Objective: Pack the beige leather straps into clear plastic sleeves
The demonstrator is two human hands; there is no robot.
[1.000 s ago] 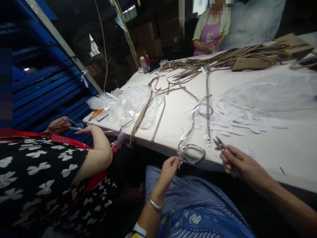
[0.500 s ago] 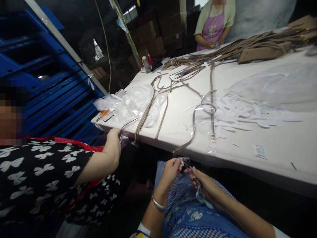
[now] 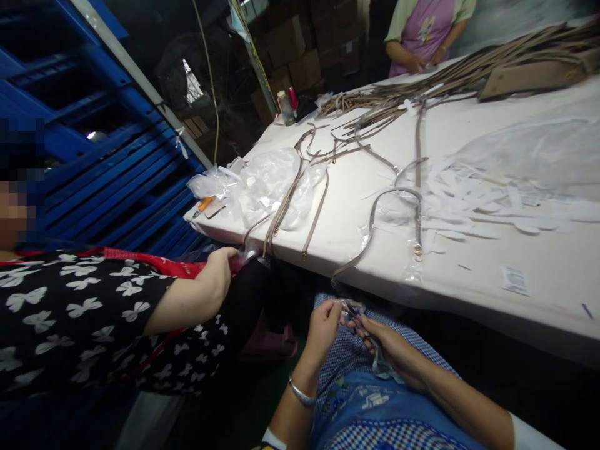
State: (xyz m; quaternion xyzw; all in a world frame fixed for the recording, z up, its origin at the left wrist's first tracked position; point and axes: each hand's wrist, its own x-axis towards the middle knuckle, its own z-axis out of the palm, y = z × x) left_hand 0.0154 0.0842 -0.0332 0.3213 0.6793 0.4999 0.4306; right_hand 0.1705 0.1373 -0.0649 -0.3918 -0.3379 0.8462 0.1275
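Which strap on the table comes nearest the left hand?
The curved strap reaching the front edge of the table above the left hand; the other straps lie farther away.

Cardbd boxes (image 3: 304,70) in bkgd; blue slats (image 3: 119,181) on L.

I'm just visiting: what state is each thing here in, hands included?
Left hand: pinched on clear plastic
Right hand: fingers curled, grip hard to make out
Clear plastic: crinkled
Curved strap: bent, reaching the table's front edge
Straight strap: laid out lengthwise
Strap pile: heaped
Plastic bag: crumpled
White strips: scattered
Printed label: lying flat
Bottle: upright
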